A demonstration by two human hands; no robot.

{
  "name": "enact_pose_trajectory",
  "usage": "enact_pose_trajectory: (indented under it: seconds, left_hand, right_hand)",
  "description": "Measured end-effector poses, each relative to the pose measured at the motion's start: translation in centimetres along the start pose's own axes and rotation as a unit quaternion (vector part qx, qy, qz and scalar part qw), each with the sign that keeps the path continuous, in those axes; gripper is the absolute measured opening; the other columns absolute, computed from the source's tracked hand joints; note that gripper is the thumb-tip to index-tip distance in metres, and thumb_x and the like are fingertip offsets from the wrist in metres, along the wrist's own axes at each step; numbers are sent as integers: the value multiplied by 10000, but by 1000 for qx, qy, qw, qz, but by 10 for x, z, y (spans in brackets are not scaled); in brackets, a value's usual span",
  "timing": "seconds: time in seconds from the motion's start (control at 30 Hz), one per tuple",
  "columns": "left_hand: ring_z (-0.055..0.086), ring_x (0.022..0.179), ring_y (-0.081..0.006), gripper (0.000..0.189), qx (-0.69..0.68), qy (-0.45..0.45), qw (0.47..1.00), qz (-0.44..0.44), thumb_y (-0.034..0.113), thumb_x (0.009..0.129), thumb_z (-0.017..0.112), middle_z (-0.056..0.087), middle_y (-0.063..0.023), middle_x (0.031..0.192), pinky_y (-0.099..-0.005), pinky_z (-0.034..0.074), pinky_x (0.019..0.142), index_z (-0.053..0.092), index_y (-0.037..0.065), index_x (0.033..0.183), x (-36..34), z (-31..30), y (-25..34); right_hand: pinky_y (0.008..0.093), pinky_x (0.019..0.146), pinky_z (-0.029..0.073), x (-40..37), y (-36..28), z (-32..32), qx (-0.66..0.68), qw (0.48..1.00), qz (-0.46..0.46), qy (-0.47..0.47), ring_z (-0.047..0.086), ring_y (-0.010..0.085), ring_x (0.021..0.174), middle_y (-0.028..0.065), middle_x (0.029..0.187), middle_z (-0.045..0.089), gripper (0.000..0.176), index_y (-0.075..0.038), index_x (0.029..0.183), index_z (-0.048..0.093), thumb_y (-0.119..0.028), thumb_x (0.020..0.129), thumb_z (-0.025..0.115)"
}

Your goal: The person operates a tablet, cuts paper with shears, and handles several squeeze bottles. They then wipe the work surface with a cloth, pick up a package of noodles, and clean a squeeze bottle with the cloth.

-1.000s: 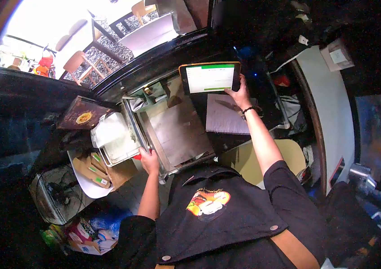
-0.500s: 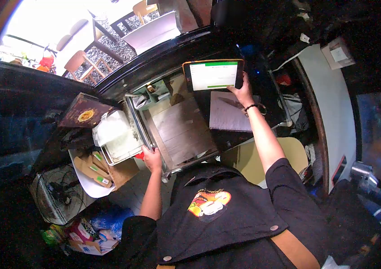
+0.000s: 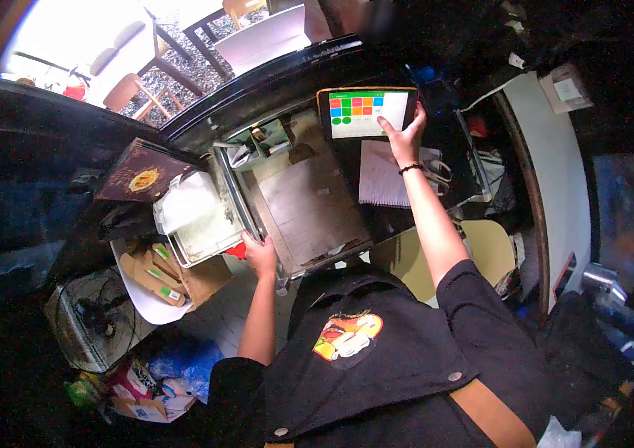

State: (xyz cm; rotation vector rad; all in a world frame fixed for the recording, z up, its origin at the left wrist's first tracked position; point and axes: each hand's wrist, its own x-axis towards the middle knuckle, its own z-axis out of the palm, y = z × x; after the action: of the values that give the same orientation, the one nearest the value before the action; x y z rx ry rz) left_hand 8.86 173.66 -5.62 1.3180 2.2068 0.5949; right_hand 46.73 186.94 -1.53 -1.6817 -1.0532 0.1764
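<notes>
My right hand (image 3: 406, 142) grips the right edge of a tablet (image 3: 362, 128), its thumb over the lit screen, which shows rows of coloured tiles. Under that wrist lies a spiral notebook (image 3: 383, 179) with lined pages. My left hand (image 3: 259, 258) is closed at the near left corner of the table (image 3: 306, 205), beside a small red object (image 3: 237, 251); what its fingers hold is hidden. Just left of this hand is a white tray (image 3: 203, 237) with white paper or plastic (image 3: 186, 201) on it.
Brown menus (image 3: 141, 178) lie beyond the tray. A white bin (image 3: 154, 308) with cardboard pieces stands at the left, near a fan (image 3: 100, 317) and bags (image 3: 186, 366). A pale yellow chair (image 3: 490, 250) is at the right. Outside the window are chairs (image 3: 126, 93).
The tablet screen has changed from a mostly white page to coloured tiles. The tablet and my right hand sit slightly higher and further right in view. My left hand has barely moved.
</notes>
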Motion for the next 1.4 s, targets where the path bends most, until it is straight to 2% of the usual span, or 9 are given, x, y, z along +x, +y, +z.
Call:
enact_pose_trajectory:
  seconds: [0.1, 0.13, 0.27, 0.37, 0.5, 0.83, 1.13, 1.23, 1.4]
  left_hand:
    - [628, 731, -332, 576, 4, -3, 1000, -15, 128, 708, 657, 622, -194, 832, -416, 475, 679, 377, 20, 1199, -1, -2, 3]
    - [627, 729, -332, 577, 7, -4, 1000, -22, 127, 707, 657, 622, -192, 823, -418, 475, 677, 377, 21, 1200, -1, -3, 5]
    - [625, 705, -330, 592, -35, -11, 999, -2, 117, 705, 655, 620, -180, 775, -425, 472, 661, 371, 23, 1216, -1, -3, 4]
    - [623, 682, -326, 598, -29, -4, 999, 15, 118, 706, 652, 619, -170, 747, -423, 470, 644, 369, 27, 1225, -1, -4, 5]
    - [619, 668, -326, 593, -14, -3, 1000, 5, 136, 708, 652, 617, -162, 733, -422, 469, 636, 373, 35, 1221, 0, -2, 1]
    - [615, 712, -358, 558, -1, -19, 1000, -21, 169, 708, 648, 615, -178, 748, -449, 460, 647, 384, 51, 1185, -3, -11, 16]
    - [604, 743, -392, 577, -10, -18, 1000, -13, 162, 709, 646, 611, -199, 765, -468, 454, 677, 364, 42, 1198, 0, -4, 5]
    - [607, 726, -375, 592, -9, -22, 1000, -21, 155, 710, 646, 610, -186, 745, -451, 458, 684, 360, 27, 1213, -2, -9, 12]
    - [604, 793, -368, 608, -19, -24, 1000, -3, 148, 708, 649, 609, -204, 843, -438, 456, 715, 362, 3, 1224, -1, -5, -1]
  right_hand:
    - [430, 990, 301, 2, -30, -3, -159, 980, -96, 71, 377, 328, 1168, 221, 1263, 369, 928, -19, 1314, 255, -274, 612, 806]
    - [492, 1003, 239, 5, -39, -5, -121, 983, -122, 62, 300, 340, 1237, 198, 1312, 343, 943, -45, 1328, 278, -278, 579, 802]
    - [546, 1008, 153, 16, -54, -4, -215, 961, -175, -22, 254, 264, 1298, 64, 1348, 367, 825, -155, 1299, 387, -377, 594, 753]
    - [562, 1013, 120, 23, -68, 0, -322, 921, -200, -83, 257, 241, 1299, 40, 1334, 389, 805, -167, 1288, 404, -416, 599, 737]
    - [572, 1009, 95, 18, -75, 11, -316, 919, -199, -131, 277, 210, 1291, -2, 1329, 388, 796, -181, 1290, 416, -448, 614, 741]
    - [646, 959, 157, 10, -72, 35, -290, 941, -164, -58, 311, 268, 1260, 54, 1254, 417, 803, -154, 1213, 401, -415, 554, 779]
    - [655, 940, 183, 9, -78, 34, -290, 942, -161, -47, 311, 279, 1258, 67, 1227, 430, 794, -143, 1203, 405, -451, 567, 767]
    - [576, 986, 190, 15, -65, 46, -154, 969, -190, -27, 272, 273, 1272, 61, 1243, 399, 747, -130, 1197, 419, -506, 630, 727]
    - [483, 1003, 257, 5, -80, 50, -284, 952, -116, -21, 311, 328, 1228, 106, 1177, 426, 694, -72, 1144, 442, -468, 647, 723]
